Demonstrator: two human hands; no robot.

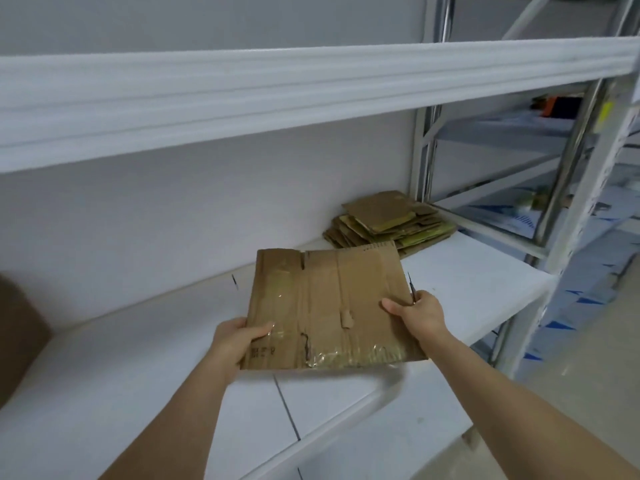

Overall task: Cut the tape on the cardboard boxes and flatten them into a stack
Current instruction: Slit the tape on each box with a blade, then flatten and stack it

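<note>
Head view: both hands held one flattened cardboard box (332, 306) above the white shelf (467, 282), tilted slightly. Left hand (232, 341) gripped the near-left corner, thumb on top. Right hand (420, 313) gripped the right edge, thumb on top, and also pinched a thin dark blade (411, 285) that stuck up past the box edge. Clear tape (349, 356) remained along the near edge, wrinkled. Stack of flattened boxes (389, 221) lay further back on the same shelf near the right upright post (420, 157), well apart from the held box. Brown box (17, 337) partly visible at the left frame edge.
</note>
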